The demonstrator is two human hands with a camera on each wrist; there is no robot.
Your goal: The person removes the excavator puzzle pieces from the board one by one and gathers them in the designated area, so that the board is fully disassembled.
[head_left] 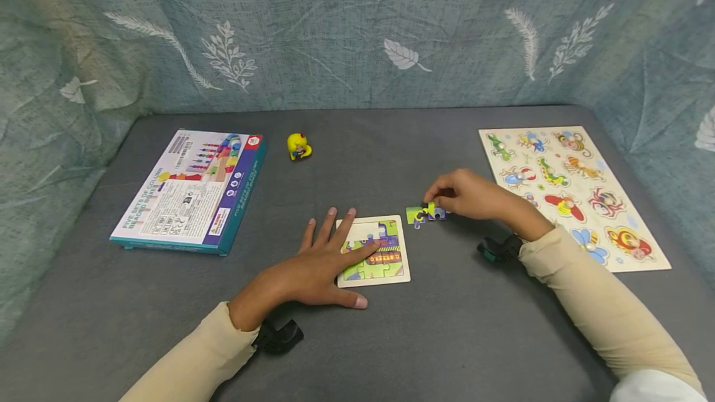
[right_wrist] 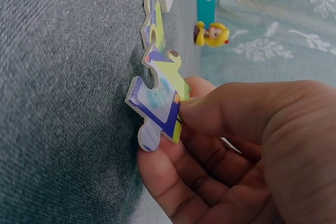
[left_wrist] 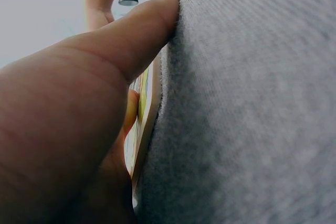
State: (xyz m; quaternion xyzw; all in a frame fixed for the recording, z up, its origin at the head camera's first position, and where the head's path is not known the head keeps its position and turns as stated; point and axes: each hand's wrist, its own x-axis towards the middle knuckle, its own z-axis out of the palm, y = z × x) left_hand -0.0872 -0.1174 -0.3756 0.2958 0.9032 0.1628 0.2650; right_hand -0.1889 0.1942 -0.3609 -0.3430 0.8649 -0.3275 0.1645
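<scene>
A small square jigsaw puzzle [head_left: 385, 272] with a light wooden rim lies on the table, its picture partly covered by my left hand [head_left: 315, 268]. That hand rests on the board's left side with straight, spread fingers; its thumb [left_wrist: 142, 30] touches the cloth just in front of the rim. To the right of the board, my right hand [head_left: 472, 194] pinches a puzzle piece [right_wrist: 157, 95] between thumb and fingers, tilted up from the table. Another puzzle piece [right_wrist: 156, 24], green and purple, lies between the held piece and the board.
A boxed toy set [head_left: 184, 197] lies at the left. A small yellow-haired figurine [head_left: 298, 146] stands toward the back. At the right, partly behind my right forearm, lies a large insect picture board [head_left: 575, 197]. A leaf-patterned curtain [head_left: 346, 36] hangs behind the grey table.
</scene>
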